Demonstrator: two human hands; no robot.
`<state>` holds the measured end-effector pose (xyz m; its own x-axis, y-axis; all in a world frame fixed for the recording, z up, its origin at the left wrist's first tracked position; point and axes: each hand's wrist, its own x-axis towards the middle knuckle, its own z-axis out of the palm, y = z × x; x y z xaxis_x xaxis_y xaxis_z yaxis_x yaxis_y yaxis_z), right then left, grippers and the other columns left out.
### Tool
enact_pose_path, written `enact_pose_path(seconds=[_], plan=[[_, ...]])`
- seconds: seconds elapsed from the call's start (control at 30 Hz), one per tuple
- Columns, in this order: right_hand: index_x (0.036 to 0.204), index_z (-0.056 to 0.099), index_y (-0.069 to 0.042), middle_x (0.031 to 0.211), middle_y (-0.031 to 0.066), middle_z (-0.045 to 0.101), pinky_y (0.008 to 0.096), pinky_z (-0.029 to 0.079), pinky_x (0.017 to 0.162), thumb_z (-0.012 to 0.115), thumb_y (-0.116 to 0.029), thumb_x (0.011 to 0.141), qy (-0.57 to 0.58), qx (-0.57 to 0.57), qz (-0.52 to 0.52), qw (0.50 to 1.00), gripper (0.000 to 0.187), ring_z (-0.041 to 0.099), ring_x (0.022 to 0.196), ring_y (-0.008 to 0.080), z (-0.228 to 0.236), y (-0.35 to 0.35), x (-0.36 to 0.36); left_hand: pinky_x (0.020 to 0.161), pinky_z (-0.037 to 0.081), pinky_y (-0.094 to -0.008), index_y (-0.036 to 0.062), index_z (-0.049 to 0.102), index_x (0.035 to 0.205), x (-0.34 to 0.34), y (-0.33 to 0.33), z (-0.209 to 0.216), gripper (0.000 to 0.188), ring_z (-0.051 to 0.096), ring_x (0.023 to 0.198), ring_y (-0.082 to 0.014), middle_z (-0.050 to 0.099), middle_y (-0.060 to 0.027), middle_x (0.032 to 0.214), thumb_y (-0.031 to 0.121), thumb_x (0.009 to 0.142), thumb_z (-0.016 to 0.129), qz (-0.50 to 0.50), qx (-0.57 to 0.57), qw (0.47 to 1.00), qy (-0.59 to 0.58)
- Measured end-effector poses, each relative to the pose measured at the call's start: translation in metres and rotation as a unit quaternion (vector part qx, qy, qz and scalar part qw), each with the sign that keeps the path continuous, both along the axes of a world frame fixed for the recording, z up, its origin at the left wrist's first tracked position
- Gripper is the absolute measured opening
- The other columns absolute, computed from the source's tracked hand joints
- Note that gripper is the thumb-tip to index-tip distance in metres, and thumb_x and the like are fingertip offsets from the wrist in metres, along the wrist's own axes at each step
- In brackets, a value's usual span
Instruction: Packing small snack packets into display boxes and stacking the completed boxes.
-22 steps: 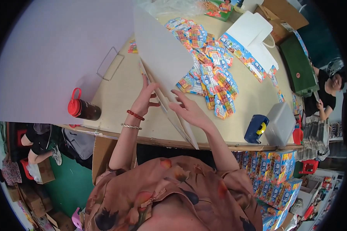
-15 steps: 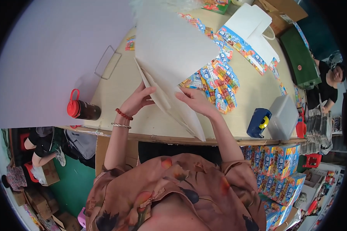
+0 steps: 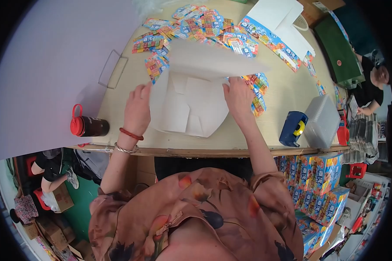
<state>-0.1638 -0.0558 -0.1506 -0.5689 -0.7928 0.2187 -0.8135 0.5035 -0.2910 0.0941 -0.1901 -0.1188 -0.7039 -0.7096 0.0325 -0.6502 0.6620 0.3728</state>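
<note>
A white cardboard box, opened out so its inside and folded bottom flaps show, stands at the near side of the table in front of me. Its far panel rises as a tall lid, slightly blurred. My left hand grips the left wall, with a red bead bracelet and a silver bangle on that wrist. On the right wall my right hand is closed, thumb toward the inside; some fingertips are hidden. Behind the box lies a spread of colourful blue, red and yellow packets, partly covered by the lid.
A dark bottle with red lid and a wire frame are at left. To the right stand a blue tape dispenser and a clear plastic container. Flattened printed cartons lie far right; stacked printed boxes stand below.
The folded white cardboard has been spread into an open box and lowered to the table. My hands have moved apart, the left one leftward and the right one rightward, uncovering more packets behind.
</note>
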Motion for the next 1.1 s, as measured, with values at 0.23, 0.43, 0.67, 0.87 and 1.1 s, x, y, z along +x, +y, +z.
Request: enact_pose_path(seconds=[0.23, 0.43, 0.67, 0.87, 1.1], plan=[[0.091, 0.055, -0.005, 0.081, 0.0099, 0.054, 0.0368, 0.046, 0.073, 0.062, -0.006, 0.074, 0.121, -0.148, 0.136, 0.972, 0.018, 0.055, 0.077, 0.0266, -0.009, 0.022, -0.002, 0.109, 0.026, -0.0455, 0.009, 0.031, 0.144, -0.012, 0.015, 0.01, 0.074, 0.04, 0.127, -0.0266, 0.045, -0.0116, 0.132, -0.004, 0.075, 0.054, -0.163, -0.337, 0.924, -0.084], [0.085, 0.055, -0.006, 0.08, 0.01, 0.056, 0.0393, 0.045, 0.073, 0.063, -0.008, 0.076, 0.073, -0.117, 0.327, 0.935, 0.012, 0.057, 0.081, 0.0279, 0.015, 0.008, 0.012, 0.082, 0.05, -0.0376, 0.0053, 0.053, 0.111, -0.023, 0.015, -0.01, 0.034, 0.061, 0.099, -0.0303, 0.061, -0.0139, 0.109, 0.022, 0.082, 0.061, -0.371, -0.026, 0.894, -0.248], [0.097, 0.061, -0.008, 0.088, 0.0128, 0.063, 0.0426, 0.05, 0.075, 0.061, -0.009, 0.08, -0.06, 0.299, 0.425, 0.853, 0.018, 0.063, 0.089, 0.0304, -0.016, -0.041, 0.046, 0.074, 0.051, -0.0445, 0.0006, 0.052, 0.107, -0.057, 0.048, -0.041, 0.047, 0.064, 0.085, -0.0377, 0.065, -0.0203, 0.087, 0.033, 0.078, 0.071, -0.315, 0.119, 0.909, -0.245], [0.099, 0.06, -0.008, 0.091, 0.0126, 0.062, 0.0419, 0.05, 0.078, 0.056, -0.009, 0.085, -0.033, 0.295, 0.41, 0.863, 0.015, 0.062, 0.091, 0.0293, -0.012, -0.036, 0.044, 0.073, 0.051, -0.0455, 0.0019, 0.048, 0.112, -0.056, 0.048, -0.068, 0.049, 0.064, 0.086, -0.0381, 0.064, -0.0206, 0.09, 0.027, 0.076, 0.072, -0.3, 0.14, 0.911, -0.245], [0.086, 0.063, -0.002, 0.082, 0.008, 0.06, 0.0331, 0.047, 0.07, 0.07, 0.0, 0.076, -0.143, -0.137, 0.213, 0.957, 0.012, 0.059, 0.077, 0.0228, 0.085, 0.103, -0.04, 0.074, 0.051, -0.0419, 0.0049, 0.047, 0.111, -0.025, 0.055, -0.041, 0.043, 0.062, 0.09, -0.0344, 0.059, -0.0172, 0.098, 0.027, 0.081, 0.069, -0.25, 0.134, 0.947, -0.15]])
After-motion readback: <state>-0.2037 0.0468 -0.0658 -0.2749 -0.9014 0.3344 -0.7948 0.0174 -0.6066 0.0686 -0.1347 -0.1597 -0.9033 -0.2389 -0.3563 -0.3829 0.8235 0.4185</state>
